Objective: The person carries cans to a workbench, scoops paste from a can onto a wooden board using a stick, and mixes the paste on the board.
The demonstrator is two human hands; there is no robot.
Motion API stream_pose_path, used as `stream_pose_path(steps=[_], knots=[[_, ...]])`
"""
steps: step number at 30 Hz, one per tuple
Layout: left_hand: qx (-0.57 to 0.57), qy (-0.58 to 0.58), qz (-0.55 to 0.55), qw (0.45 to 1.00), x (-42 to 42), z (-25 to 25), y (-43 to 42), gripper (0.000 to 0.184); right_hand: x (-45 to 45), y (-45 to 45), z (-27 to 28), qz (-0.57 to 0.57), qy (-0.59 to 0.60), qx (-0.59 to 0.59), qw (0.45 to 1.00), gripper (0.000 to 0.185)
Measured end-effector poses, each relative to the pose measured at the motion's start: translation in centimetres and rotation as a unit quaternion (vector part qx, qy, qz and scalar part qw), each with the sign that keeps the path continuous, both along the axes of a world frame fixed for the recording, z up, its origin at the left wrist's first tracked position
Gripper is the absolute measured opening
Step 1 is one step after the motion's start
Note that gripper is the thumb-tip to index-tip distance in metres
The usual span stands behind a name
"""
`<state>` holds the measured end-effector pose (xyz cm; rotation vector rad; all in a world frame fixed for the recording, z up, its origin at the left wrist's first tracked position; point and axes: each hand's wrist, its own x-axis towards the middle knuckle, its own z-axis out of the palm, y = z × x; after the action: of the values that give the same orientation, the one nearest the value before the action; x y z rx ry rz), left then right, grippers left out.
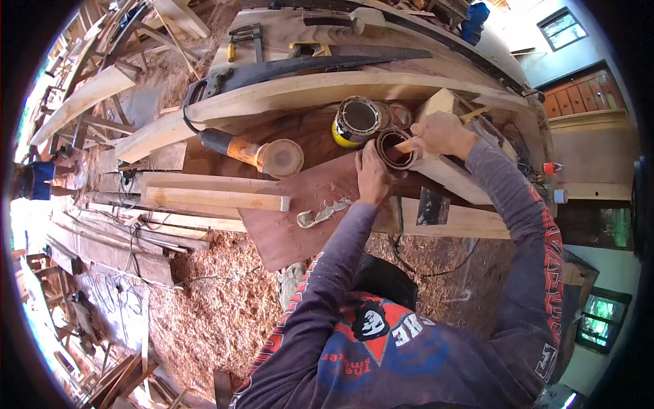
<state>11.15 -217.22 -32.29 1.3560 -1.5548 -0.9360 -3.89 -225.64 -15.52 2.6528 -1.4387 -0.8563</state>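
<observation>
My left hand (374,176) is wrapped against the side of an open can (397,149) with dark reddish contents. Over that can, my right hand (443,133) grips a flat wooden stick (407,145) whose lower end is inside the can. A second open can (359,116), with a yellow and black label, stands just behind and to the left. Below my left hand lies a reddish-brown board (300,225) with a smear of pale paste (325,214) on it.
An orange and black power sander (245,151) lies at left, beside a long curved plank (272,95). Behind it are a handsaw (238,76) and a clamp (249,41). Shavings (218,300) cover the floor. A person's legs (61,178) show far left.
</observation>
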Motion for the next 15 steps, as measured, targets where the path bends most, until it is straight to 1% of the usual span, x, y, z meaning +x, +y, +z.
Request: stream_pose_path(steps=[1,2,4,5,6,7,9,10,12,13,14,15], knots=[[0.0,-0.007,-0.013,1.0,0.4,-0.1,0.5,0.114,-0.2,0.3,0.3,-0.002,0.001,-0.003,1.0,0.037],[-0.001,-0.006,-0.015,1.0,0.8,-0.2,1.0,0.114,-0.6,0.7,0.5,-0.014,0.009,-0.019,1.0,0.033],[-0.034,0.0,-0.054,0.998,2.5,1.3,1.8,0.125,-0.9,2.0,1.4,-0.028,0.016,-0.04,0.999,0.03],[-0.048,0.01,-0.087,0.995,3.7,2.0,2.4,0.126,-1.0,3.1,1.9,-0.035,-0.006,-0.07,0.997,0.028],[-0.053,0.01,-0.09,0.994,4.7,2.3,3.0,0.126,-1.1,4.3,2.4,-0.042,-0.027,-0.099,0.994,0.026],[-0.054,0.005,-0.113,0.992,5.7,2.6,3.7,0.124,-1.4,5.4,2.5,-0.045,-0.027,-0.104,0.993,0.026],[-0.064,-0.001,-0.137,0.989,8.2,3.3,5.2,0.122,-2.1,7.1,2.0,-0.118,-0.073,-0.161,0.977,0.025],[-0.07,-0.002,-0.129,0.989,9.7,3.7,6.3,0.115,-2.2,8.0,2.0,-0.119,-0.073,-0.169,0.976,0.025],[-0.081,-0.004,-0.117,0.99,13.1,4.3,8.5,0.101,-1.8,10.2,1.9,-0.179,-0.086,-0.245,0.949,0.026],[-0.086,-0.005,-0.12,0.989,14.8,4.9,9.4,0.101,-1.0,11.4,1.8,-0.209,-0.132,-0.261,0.933,0.028],[-0.061,0.018,-0.106,0.992,16.6,5.5,10.3,0.093,-0.5,12.6,1.3,-0.212,-0.131,-0.266,0.931,0.028],[-0.036,0.04,-0.093,0.994,18.4,6.0,11.1,0.084,-0.2,13.6,0.1,-0.248,-0.165,-0.286,0.911,0.029]])
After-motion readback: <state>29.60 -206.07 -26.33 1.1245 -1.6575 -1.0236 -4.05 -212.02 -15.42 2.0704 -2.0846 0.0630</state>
